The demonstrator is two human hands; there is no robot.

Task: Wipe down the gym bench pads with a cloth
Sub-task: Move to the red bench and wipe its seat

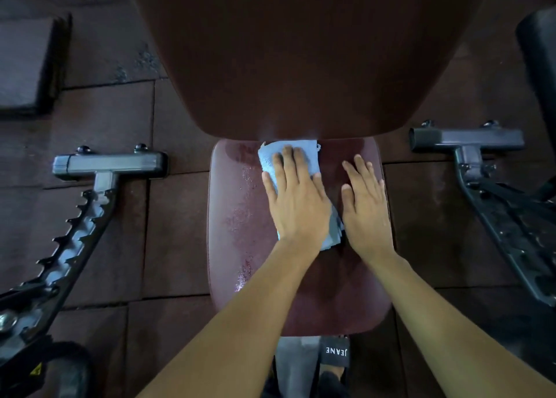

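Note:
A dark red seat pad (240, 247) lies below me, with the bigger dark red back pad (301, 51) rising beyond it. A folded light blue cloth (270, 157) lies on the seat pad near its far edge. My left hand (296, 196) presses flat on the cloth with straight fingers. My right hand (365, 205) rests flat on the bare pad just right of the cloth, its fingers spread. Wet streaks and droplets show on the seat pad's left part.
Black metal frame feet stand on the dark rubber floor tiles at the left (108, 163) and right (466, 138). A toothed adjustment rail (75, 238) runs down the left side. A dark mat (27, 63) lies at the far left. A sandal strap (334, 352) shows below the seat.

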